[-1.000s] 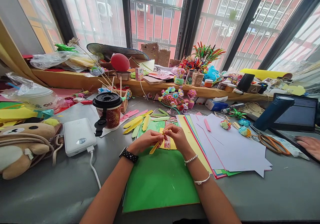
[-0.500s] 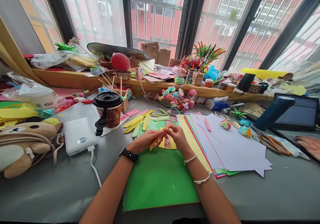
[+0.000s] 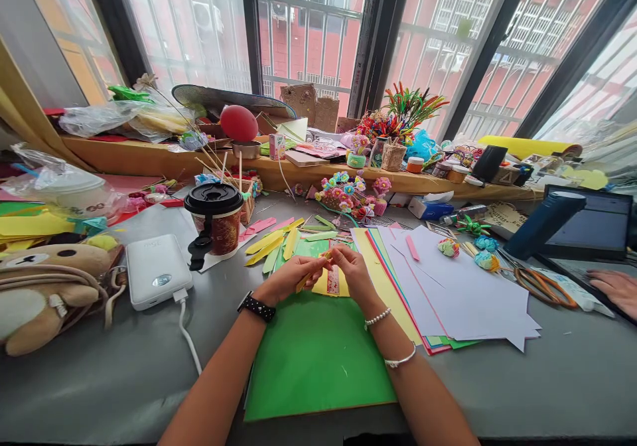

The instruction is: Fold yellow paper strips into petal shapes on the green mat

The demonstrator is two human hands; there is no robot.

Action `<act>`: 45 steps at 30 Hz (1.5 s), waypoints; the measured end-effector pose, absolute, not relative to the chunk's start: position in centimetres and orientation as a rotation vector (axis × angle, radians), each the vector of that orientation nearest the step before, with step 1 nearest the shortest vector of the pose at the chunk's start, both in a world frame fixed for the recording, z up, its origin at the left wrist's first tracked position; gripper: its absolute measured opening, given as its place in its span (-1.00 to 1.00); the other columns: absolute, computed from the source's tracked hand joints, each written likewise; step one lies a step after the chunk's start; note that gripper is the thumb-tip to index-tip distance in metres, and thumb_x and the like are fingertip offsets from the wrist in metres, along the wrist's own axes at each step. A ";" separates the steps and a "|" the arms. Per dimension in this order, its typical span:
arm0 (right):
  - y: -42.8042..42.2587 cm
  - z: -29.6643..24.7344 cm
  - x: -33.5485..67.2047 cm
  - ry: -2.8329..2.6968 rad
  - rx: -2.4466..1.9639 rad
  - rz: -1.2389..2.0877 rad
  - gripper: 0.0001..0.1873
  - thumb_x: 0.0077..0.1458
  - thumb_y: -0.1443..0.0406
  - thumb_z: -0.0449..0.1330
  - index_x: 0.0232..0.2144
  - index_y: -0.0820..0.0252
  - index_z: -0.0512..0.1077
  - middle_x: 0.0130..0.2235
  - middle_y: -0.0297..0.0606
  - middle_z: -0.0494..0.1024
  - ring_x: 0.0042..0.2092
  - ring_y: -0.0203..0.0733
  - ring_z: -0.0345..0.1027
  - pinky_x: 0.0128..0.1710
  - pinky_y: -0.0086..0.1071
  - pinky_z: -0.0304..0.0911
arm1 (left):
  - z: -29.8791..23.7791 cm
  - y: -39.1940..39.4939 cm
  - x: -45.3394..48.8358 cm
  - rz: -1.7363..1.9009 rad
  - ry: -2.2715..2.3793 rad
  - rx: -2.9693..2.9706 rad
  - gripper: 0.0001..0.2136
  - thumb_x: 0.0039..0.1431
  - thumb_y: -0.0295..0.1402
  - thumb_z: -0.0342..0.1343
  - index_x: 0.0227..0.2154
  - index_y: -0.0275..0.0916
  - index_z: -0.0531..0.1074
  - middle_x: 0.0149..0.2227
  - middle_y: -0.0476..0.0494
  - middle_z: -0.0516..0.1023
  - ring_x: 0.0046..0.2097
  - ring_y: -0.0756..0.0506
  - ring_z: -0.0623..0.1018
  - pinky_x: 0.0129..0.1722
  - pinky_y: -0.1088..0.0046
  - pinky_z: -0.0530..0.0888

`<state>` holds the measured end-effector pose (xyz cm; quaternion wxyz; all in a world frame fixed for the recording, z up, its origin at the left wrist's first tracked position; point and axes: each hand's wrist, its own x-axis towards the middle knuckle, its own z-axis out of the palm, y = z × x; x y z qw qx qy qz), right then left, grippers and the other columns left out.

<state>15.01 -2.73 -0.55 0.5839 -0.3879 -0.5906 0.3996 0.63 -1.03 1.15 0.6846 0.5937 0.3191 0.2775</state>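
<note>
Pinching a narrow yellow paper strip (image 3: 302, 283) between left hand (image 3: 291, 280) and right hand (image 3: 354, 270), with fingertips closed on it, just above the green sheet (image 3: 318, 360) at near centre. Liable to crease or tear if pulled hard, or to slip among the loose strips (image 3: 271, 243) just beyond.

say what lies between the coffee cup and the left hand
In the head view, loose yellow and green paper strips lie on the table between the lidded coffee cup and the left hand, which pinches a yellow strip.
</note>
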 end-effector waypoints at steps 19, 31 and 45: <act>-2.5 -0.7 15.4 -1.435 -0.995 0.946 -0.69 -0.18 0.18 0.19 -0.31 0.16 0.38 -0.45 -0.32 0.38 -0.39 -0.27 0.26 -0.44 -0.44 0.22 | 0.7 -0.5 0.5 0.863 0.872 1.636 -0.73 -0.11 -0.16 0.07 -0.61 -0.30 0.41 -0.63 -0.02 0.39 -0.58 0.05 0.35 -0.59 0.59 0.24; -2.5 -0.6 15.4 -1.429 -0.942 0.858 -0.74 -0.02 0.16 0.05 -0.41 0.19 0.44 -0.46 -0.31 0.37 -0.47 -0.34 0.18 -0.42 -0.43 0.16 | 0.8 -1.1 0.9 0.701 0.683 1.427 -0.72 -0.12 -0.18 0.11 -0.47 -0.36 0.46 -0.49 -0.14 0.51 -0.44 -0.02 0.48 -0.37 0.47 0.38; -2.8 -0.7 15.0 -1.442 -0.986 0.613 -0.75 0.01 0.18 0.02 -0.44 0.21 0.41 -0.42 -0.26 0.36 -0.36 -0.26 0.26 -0.46 -0.45 0.22 | 0.8 -1.5 1.7 0.812 0.704 1.387 -0.72 -0.15 -0.19 0.14 -0.55 -0.38 0.47 -0.56 -0.14 0.52 -0.48 -0.05 0.50 -0.39 0.43 0.43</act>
